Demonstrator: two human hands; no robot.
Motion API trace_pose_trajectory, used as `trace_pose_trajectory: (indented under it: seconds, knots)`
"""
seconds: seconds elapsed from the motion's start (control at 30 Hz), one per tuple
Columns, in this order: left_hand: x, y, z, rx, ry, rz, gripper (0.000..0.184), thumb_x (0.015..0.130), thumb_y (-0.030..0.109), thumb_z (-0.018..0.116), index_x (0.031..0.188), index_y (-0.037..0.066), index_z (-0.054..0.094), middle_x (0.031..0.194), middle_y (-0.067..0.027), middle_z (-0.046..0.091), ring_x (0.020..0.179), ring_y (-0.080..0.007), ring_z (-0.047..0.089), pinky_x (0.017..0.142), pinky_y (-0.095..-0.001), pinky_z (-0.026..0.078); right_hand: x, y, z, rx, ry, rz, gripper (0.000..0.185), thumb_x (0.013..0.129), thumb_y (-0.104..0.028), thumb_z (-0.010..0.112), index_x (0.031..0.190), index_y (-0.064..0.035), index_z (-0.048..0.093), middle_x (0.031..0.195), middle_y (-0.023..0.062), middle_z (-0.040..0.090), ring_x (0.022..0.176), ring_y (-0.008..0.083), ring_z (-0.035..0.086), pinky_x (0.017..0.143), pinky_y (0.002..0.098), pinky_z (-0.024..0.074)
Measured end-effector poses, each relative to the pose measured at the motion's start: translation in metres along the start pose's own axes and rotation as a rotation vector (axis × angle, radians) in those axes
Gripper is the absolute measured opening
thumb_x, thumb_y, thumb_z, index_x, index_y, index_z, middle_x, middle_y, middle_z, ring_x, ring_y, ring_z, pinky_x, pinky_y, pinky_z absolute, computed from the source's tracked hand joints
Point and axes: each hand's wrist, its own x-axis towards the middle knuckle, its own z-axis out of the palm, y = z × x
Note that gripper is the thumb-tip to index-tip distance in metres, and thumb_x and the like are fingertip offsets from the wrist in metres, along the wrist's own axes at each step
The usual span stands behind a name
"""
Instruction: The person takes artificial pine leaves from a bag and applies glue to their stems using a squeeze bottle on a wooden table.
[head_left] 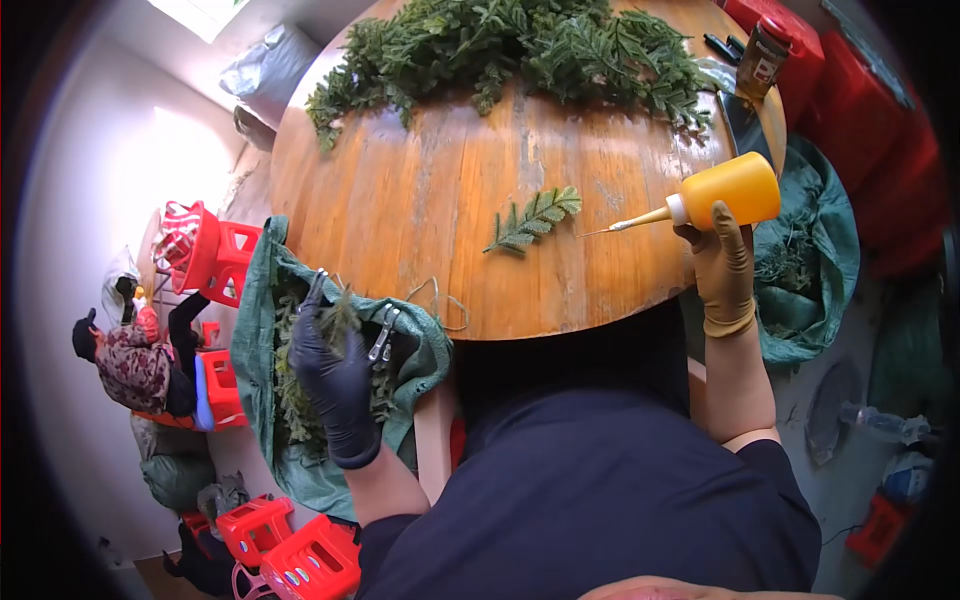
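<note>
My right hand [727, 268], in a tan glove, is closed round a yellow squeeze bottle [735, 190], held on its side above the table's right edge. Its white collar and thin needle tip point left. Close to that tip, a single green fir sprig [535, 218] lies flat on the wooden table. My left hand [330, 365], in a black glove, is over the mouth of a green woven sack [262, 400] left of the table. Its index finger and thumb are apart, with sprigs [342, 315] behind and between them; the other fingers are partly hidden.
A heap of green branches [520, 50] covers the table's far side. A brown jar [762, 58] and dark phone-like slab [745, 130] sit at right. Another green sack [815, 260] stands right. Red stools [310, 555] and a seated person [140, 370] are at left.
</note>
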Motion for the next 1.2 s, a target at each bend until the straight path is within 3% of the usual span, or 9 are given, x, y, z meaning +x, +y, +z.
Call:
trace_pose_trajectory:
  seconds: [0.17, 0.27, 0.43, 0.53, 0.6, 0.7, 0.83, 1.03, 1.2]
  knots:
    - [-0.028, -0.035, -0.034, 0.584, -0.421, -0.235, 0.066, 0.07, 0.017, 0.074, 0.13, 0.004, 0.049, 0.124, -0.0199, 0.052, 0.12, -0.0363, 0.046, 0.104, -0.0475, 0.034, 0.003, 0.014, 0.004, 0.11, -0.011, 0.036, 0.039, 0.089, -0.024, 0.066, 0.121, -0.0075, 0.052, 0.109, 0.0072, 0.059, 0.103, 0.0212, 0.062, 0.083, 0.0359, 0.0562]
    - [-0.01, -0.001, -0.006, 0.284, -0.357, 0.094, 0.062, 0.071, 0.01, 0.072, 0.128, 0.002, 0.05, 0.128, -0.021, 0.051, 0.12, -0.0366, 0.048, 0.105, -0.0446, 0.036, 0.002, 0.02, -0.001, 0.154, -0.017, 0.043, 0.039, 0.089, -0.025, 0.067, 0.121, -0.0074, 0.052, 0.111, 0.0076, 0.059, 0.104, 0.0211, 0.06, 0.084, 0.0366, 0.0557]
    - [0.021, 0.063, 0.071, -0.171, -0.4, 0.2, 0.065, 0.075, 0.008, 0.069, 0.135, 0.002, 0.044, 0.13, -0.0215, 0.051, 0.123, -0.0362, 0.047, 0.105, -0.0426, 0.036, 0.0, 0.016, -0.005, 0.184, -0.04, 0.039, 0.042, 0.089, -0.027, 0.067, 0.122, -0.0072, 0.052, 0.113, 0.0081, 0.058, 0.104, 0.0213, 0.06, 0.084, 0.0363, 0.0555]
    - [0.023, 0.094, 0.096, -0.11, -0.515, 0.271, 0.07, 0.077, 0.007, 0.068, 0.14, 0.003, 0.039, 0.123, -0.0196, 0.056, 0.118, -0.0347, 0.052, 0.102, -0.0407, 0.04, 0.002, 0.019, -0.015, 0.331, -0.036, 0.075, 0.043, 0.09, -0.029, 0.065, 0.124, -0.007, 0.051, 0.115, 0.0095, 0.059, 0.104, 0.0217, 0.061, 0.084, 0.0347, 0.0561]
    - [0.018, 0.117, 0.092, -0.597, -0.8, 0.206, 0.066, 0.077, 0.003, 0.066, 0.139, 0.002, 0.043, 0.115, -0.0173, 0.062, 0.109, -0.0321, 0.059, 0.096, -0.0386, 0.045, 0.005, 0.016, -0.023, 0.475, -0.065, 0.095, 0.043, 0.091, -0.031, 0.064, 0.124, -0.0071, 0.051, 0.116, 0.0106, 0.059, 0.105, 0.0218, 0.061, 0.084, 0.0348, 0.0564]
    - [0.025, 0.13, 0.097, -0.717, -0.735, 0.314, 0.054, 0.078, 0.0, 0.065, 0.13, 0.001, 0.052, 0.107, -0.0142, 0.065, 0.101, -0.0298, 0.063, 0.092, -0.0364, 0.047, 0.009, 0.022, -0.036, 0.678, -0.091, 0.159, 0.045, 0.093, -0.036, 0.061, 0.125, -0.007, 0.051, 0.119, 0.013, 0.06, 0.107, 0.022, 0.062, 0.083, 0.0353, 0.0569]
    - [0.056, 0.147, 0.122, -0.362, -0.489, 0.512, 0.047, 0.074, 0.004, 0.068, 0.12, 0.008, 0.06, 0.118, -0.0143, 0.06, 0.115, -0.0319, 0.053, 0.098, -0.0418, 0.043, 0.007, 0.018, -0.032, 0.704, -0.118, 0.168, 0.045, 0.093, -0.036, 0.061, 0.125, -0.0067, 0.05, 0.12, 0.0124, 0.059, 0.107, 0.0215, 0.061, 0.085, 0.0354, 0.0567]
    - [0.058, 0.156, 0.169, -0.339, -0.658, 0.517, 0.045, 0.071, 0.014, 0.073, 0.115, 0.009, 0.062, 0.109, -0.0117, 0.06, 0.106, -0.0314, 0.054, 0.096, -0.0424, 0.04, 0.004, 0.019, -0.031, 0.694, -0.106, 0.155, 0.046, 0.092, -0.034, 0.063, 0.127, -0.0065, 0.05, 0.12, 0.0128, 0.059, 0.109, 0.0239, 0.061, 0.087, 0.0357, 0.0563]
    - [0.03, 0.128, 0.14, -0.307, -0.61, 0.471, 0.045, 0.071, 0.01, 0.073, 0.115, 0.01, 0.062, 0.101, -0.0102, 0.062, 0.101, -0.0308, 0.056, 0.091, -0.0417, 0.042, 0.003, 0.02, -0.033, 0.64, -0.11, 0.123, 0.048, 0.091, -0.032, 0.064, 0.128, -0.0066, 0.048, 0.121, 0.0133, 0.058, 0.11, 0.027, 0.06, 0.088, 0.0374, 0.0559]
